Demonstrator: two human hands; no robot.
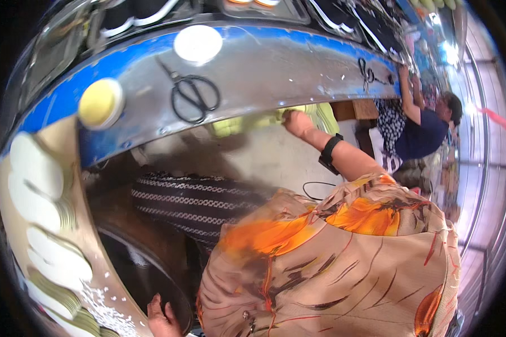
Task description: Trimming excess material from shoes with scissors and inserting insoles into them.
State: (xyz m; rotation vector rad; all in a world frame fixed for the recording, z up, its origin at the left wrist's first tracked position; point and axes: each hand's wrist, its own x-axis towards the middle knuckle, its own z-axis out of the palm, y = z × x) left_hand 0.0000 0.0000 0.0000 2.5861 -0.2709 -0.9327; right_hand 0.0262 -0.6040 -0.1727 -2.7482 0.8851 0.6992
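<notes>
My right hand (299,123), with a black band on its wrist, reaches under the edge of the metal-topped table. Its fingers are curled on pale green insoles (247,124), which look blurred. More pale green pieces (325,117) lie just beyond that hand. At the lower left, my left hand (163,318) is open, fingers apart and holding nothing. It lies next to the rim of a dark tub (177,286) and the brown table edge.
Scissors (194,96), a white round lid (198,44) and a yellow-filled tub (100,103) lie on the metal table (253,73). More scissors (366,73) lie farther right. Stacked insoles (36,174) and white scraps (107,309) cover the left board. A co-worker (421,129) sits at the right.
</notes>
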